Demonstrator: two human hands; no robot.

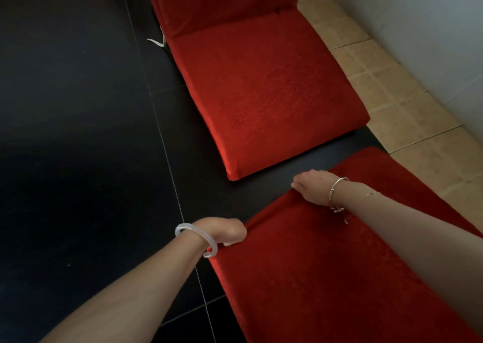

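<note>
A red cushion (339,264) lies at the lower right on a dark surface (78,133). My left hand (224,231), with a pale bangle on its wrist, grips the cushion's near-left corner, fingers curled under the edge. At the far edge my right hand (311,185), wearing a thin metal bracelet, holds the cushion, its fingers wrapped over the rim and hidden beyond it. A second red cushion (261,94) lies flat farther away, with a red back pad (222,0) standing behind it.
A narrow strip of the dark surface separates the two cushions. Beige floor tiles (392,102) run along the right, bordered by a white wall (431,29). A white tie strap (156,42) pokes out left of the far cushion.
</note>
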